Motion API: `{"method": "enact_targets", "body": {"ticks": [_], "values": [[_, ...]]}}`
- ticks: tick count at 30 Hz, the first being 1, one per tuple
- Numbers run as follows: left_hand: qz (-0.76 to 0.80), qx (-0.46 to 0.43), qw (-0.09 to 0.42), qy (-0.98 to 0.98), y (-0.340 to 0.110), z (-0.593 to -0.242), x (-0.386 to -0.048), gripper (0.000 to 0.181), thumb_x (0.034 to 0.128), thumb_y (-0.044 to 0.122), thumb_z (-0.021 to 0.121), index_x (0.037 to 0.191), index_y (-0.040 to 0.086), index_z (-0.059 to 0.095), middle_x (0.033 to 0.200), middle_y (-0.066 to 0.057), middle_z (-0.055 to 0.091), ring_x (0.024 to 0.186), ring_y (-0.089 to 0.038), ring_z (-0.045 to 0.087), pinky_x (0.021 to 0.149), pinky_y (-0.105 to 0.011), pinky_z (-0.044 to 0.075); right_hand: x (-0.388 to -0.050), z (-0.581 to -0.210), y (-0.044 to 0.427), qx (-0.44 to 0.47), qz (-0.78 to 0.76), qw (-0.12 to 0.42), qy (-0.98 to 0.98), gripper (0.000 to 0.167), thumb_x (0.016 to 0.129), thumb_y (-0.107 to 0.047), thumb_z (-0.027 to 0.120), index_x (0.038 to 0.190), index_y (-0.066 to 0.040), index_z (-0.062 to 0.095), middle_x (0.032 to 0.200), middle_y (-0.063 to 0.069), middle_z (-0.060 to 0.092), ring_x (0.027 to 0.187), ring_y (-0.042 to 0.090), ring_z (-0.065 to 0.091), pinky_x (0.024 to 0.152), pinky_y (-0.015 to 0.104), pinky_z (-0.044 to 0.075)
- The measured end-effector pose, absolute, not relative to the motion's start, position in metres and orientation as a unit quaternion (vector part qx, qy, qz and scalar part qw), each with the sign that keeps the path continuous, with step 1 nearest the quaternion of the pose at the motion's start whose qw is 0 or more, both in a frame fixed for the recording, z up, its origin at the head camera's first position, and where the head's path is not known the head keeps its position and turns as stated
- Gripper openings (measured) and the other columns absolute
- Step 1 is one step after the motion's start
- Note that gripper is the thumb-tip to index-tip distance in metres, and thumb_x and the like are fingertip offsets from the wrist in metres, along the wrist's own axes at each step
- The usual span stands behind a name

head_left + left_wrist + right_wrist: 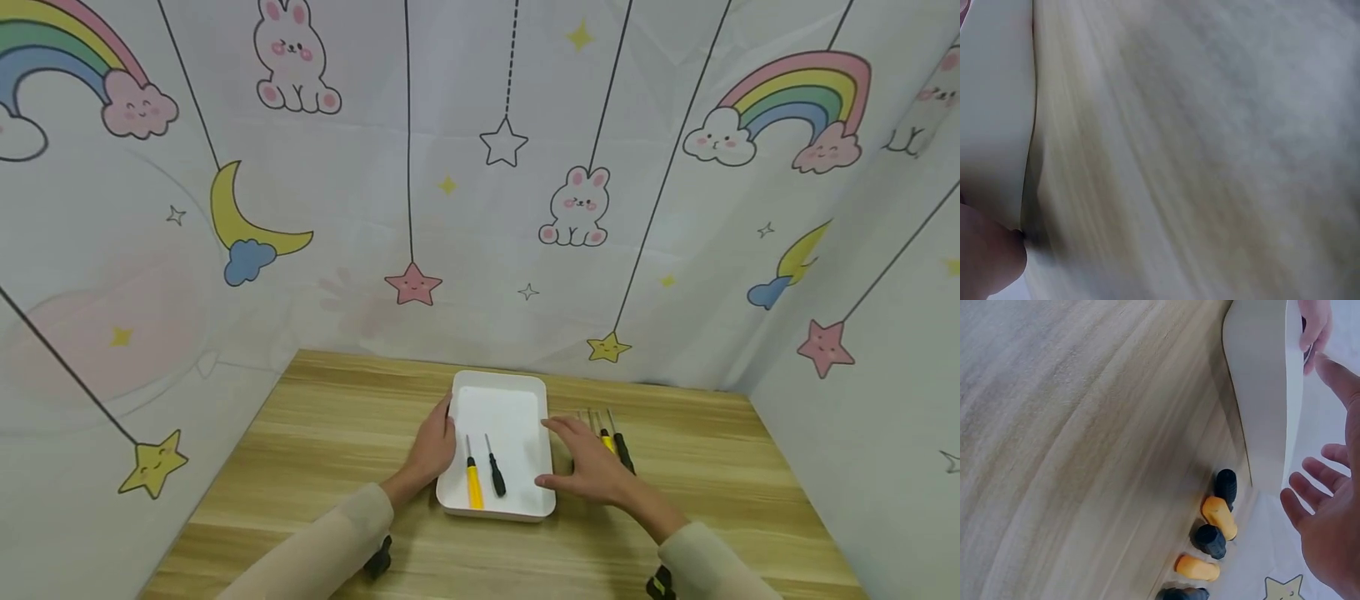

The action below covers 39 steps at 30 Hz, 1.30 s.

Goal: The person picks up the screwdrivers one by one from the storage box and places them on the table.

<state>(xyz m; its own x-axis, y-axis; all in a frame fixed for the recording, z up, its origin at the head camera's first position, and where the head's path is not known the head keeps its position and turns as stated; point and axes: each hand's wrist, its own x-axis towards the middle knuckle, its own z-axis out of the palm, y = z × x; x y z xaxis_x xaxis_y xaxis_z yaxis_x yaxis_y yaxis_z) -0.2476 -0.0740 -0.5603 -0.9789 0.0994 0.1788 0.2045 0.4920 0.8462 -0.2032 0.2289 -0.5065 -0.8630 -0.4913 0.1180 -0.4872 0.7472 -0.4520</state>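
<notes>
A white rectangular tray point(498, 400) stands on the table, holding a yellow-handled screwdriver point(474, 483) and a smaller black-handled screwdriver point(497, 477). My left hand point(433, 442) grips the tray's left side. In the left wrist view, a bit of that hand point(988, 253) shows against the white tray wall point(994, 112). At the tray's right rim is my right hand point(588, 462), its thumb and fingers spread and holding nothing. The right wrist view has its fingers point(1319, 481) apart, close to the tray wall point(1260, 381); whether they touch it I cannot tell.
Right of the tray lie several screwdrivers point(621, 446) in a row, partly behind my right hand; their yellow handles point(1219, 517) and black handles point(1210, 540) show in the right wrist view. A wooden table point(330, 417) meets a printed white curtain point(480, 208) at the back.
</notes>
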Motion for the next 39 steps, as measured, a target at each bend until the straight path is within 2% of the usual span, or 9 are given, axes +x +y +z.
{"method": "enact_targets", "body": {"ticks": [5,15,28,36,39], "values": [[-0.503,-0.084,0.055,-0.858,-0.082,-0.560,-0.248,0.050,0.1109,0.001,0.040,0.159,-0.011,0.034,0.163,-0.029,0.039,0.152,-0.044,0.036,0.124,-0.058,0.030,-0.206,-0.503,0.218,-0.288,-0.205,-0.008,0.935,0.092,0.085,-0.058,0.084,0.154,-0.005,0.053,0.152,0.013,0.054,0.140,0.036,0.050,0.112,0.060,0.046],[-0.501,-0.085,0.059,-0.859,-0.091,-0.562,-0.249,0.049,0.1102,-0.001,0.041,0.158,-0.012,0.036,0.162,-0.030,0.041,0.151,-0.044,0.038,0.123,-0.058,0.032,-0.207,-0.499,0.202,-0.302,-0.199,0.010,0.932,0.085,0.085,-0.051,0.086,0.150,-0.006,0.056,0.152,0.013,0.054,0.141,0.036,0.050,0.113,0.058,0.046],[-0.495,-0.093,0.066,-0.862,-0.098,-0.563,-0.247,0.050,0.1107,-0.001,0.039,0.159,-0.013,0.034,0.163,-0.030,0.039,0.152,-0.044,0.037,0.123,-0.058,0.032,-0.210,-0.497,0.178,-0.306,-0.196,0.051,0.930,0.091,0.085,-0.049,0.087,0.157,-0.008,0.049,0.156,0.011,0.050,0.141,0.033,0.049,0.114,0.056,0.046],[-0.507,-0.080,0.073,-0.855,-0.099,-0.566,-0.244,0.050,0.1114,0.002,0.039,0.160,-0.008,0.035,0.164,-0.026,0.039,0.152,-0.042,0.037,0.124,-0.058,0.032,-0.216,-0.504,0.162,-0.331,-0.185,0.059,0.923,0.091,0.085,-0.047,0.087,0.157,-0.007,0.049,0.156,0.010,0.051,0.140,0.031,0.050,0.114,0.054,0.047],[-0.511,-0.070,0.062,-0.855,-0.098,-0.567,-0.244,0.051,0.1125,0.004,0.039,0.163,-0.004,0.034,0.167,-0.022,0.037,0.154,-0.037,0.036,0.125,-0.055,0.031,-0.218,-0.508,0.158,-0.340,-0.179,0.061,0.921,0.089,0.085,-0.047,0.087,0.156,-0.007,0.051,0.155,0.010,0.052,0.138,0.030,0.051,0.114,0.053,0.047]]}}
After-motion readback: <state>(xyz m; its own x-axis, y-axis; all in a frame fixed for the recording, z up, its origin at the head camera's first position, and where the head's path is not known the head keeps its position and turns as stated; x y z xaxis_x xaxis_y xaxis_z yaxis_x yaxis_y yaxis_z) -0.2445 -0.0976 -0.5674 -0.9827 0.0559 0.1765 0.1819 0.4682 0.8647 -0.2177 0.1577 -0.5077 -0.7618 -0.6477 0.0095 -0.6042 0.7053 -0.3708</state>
